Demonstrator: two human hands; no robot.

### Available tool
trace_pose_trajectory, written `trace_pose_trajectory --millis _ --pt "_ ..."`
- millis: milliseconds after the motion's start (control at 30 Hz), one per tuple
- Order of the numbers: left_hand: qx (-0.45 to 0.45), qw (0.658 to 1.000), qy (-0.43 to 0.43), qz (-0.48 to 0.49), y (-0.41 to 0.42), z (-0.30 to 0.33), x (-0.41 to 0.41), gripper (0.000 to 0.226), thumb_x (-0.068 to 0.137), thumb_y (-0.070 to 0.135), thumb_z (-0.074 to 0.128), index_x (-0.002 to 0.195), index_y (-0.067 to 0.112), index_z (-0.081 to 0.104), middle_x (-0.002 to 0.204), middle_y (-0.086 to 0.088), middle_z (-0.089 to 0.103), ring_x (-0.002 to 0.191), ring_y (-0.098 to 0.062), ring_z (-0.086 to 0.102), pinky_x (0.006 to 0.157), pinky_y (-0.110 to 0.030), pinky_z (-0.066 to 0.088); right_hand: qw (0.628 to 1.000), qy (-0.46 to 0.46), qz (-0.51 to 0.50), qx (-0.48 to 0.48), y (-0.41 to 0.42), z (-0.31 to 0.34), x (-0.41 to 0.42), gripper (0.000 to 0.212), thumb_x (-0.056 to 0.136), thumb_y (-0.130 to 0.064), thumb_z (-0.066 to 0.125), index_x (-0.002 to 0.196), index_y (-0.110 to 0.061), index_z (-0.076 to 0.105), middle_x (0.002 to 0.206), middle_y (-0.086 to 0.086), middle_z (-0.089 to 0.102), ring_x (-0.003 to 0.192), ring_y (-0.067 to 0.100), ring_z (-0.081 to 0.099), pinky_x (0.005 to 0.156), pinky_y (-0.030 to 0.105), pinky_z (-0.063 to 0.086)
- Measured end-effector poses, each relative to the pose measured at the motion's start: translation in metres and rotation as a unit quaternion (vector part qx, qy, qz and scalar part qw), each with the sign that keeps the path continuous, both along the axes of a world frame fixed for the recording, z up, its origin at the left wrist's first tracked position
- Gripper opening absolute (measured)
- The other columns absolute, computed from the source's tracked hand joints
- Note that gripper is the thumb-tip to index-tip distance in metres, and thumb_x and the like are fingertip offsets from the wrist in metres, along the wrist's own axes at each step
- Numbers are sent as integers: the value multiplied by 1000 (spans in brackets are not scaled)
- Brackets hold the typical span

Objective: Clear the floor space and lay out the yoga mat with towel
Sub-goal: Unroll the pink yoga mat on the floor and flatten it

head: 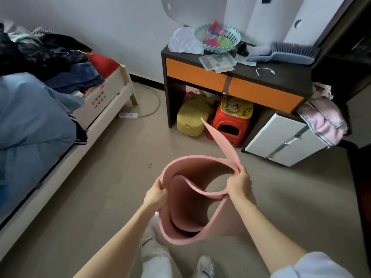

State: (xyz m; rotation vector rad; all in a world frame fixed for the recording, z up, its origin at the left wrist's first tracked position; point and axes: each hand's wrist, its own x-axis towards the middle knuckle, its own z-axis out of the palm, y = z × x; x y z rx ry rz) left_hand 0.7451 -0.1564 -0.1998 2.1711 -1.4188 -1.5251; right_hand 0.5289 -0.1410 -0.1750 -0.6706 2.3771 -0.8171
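Bedroom, beige floor (104,197). Bed (50,157) at left piled with clothes (50,55) and a blue blanket (26,117). Dark desk (291,81) with orange drawers at back; a red stool (230,125) and yellow bag (190,119) sit under it. A pink towel (323,119) hangs off the desk's right end. Pink yoga mat (190,213), loosely rolled, is held upright above the floor at centre, one end flapping up. Left hand (155,194) grips the roll's left edge, fingers curled over it. Right hand (239,182) pinches the layers at the right edge.
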Motion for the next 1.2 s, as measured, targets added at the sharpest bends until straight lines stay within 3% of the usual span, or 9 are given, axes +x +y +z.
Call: trace_pose_trajectory --millis 133,400,567,700,800,933,1000,1100,1200 --pt "116 961 245 58 19 1 -43 45 87 60 40 130 53 27 118 -6 54 74 -32 69 60 -37 58 999 41 33 -13 7 -1 -26 60 81 11 35 135 -14 46 135 12 54 120 33 52 96 37 43" --pt "265 854 408 185 28 -52 -70 82 70 86 25 122 26 44 126 -24 54 94 -47 64 84 -55 52 968 151 201 12 7 -28 -10 69 81 8 37 141 -25 34 155 2 24 137 24 34 100 38 39" --pt "291 897 278 184 45 -127 -28 86 76 80 9 94 14 61 95 -7 66 85 -24 57 76 -35 42 914 192 353 60 9 -101 34 72 79 9 35 140 -31 35 158 0 16 142 24 24 104 38 37" --pt "272 930 161 189 55 -193 24 71 90 65 12 143 22 32 146 -3 39 130 -29 39 103 -43 33 874 83 457 146 23 -190 62 70 88 5 32 145 -33 21 159 -8 4 146 15 7 115 32 22" --pt "244 928 145 242 56 -234 60 61 96 52 19 146 18 25 142 -5 41 125 -29 43 101 -41 35 845 -25 484 224 51 -251 89 64 93 -6 34 148 -30 10 159 -5 7 146 14 7 118 33 17" --pt "211 942 123 230 68 -278 88 33 100 31 32 121 10 46 95 -4 49 85 -20 47 66 -29 36 860 -43 434 263 91 -303 117 62 91 -6 37 148 -20 15 156 4 22 143 19 20 117 32 23" --pt "225 945 108 209 72 -299 92 26 99 26 37 109 8 52 104 -10 53 95 -26 52 74 -32 40 881 -34 393 262 97 -321 122 63 88 -5 39 146 -18 20 150 4 32 138 20 29 112 32 30" --pt "216 955 85 184 73 -329 91 40 98 24 41 132 3 44 136 -15 48 127 -32 45 105 -38 35 909 -43 330 252 101 -354 122 61 89 -6 43 146 -16 23 149 7 36 136 23 33 111 32 32" --pt "214 957 80 178 67 -360 89 45 97 26 43 137 5 40 142 -15 44 129 -31 44 106 -40 39 925 -52 280 251 97 -393 112 61 90 -9 46 146 -12 22 150 13 33 137 27 31 113 35 28"
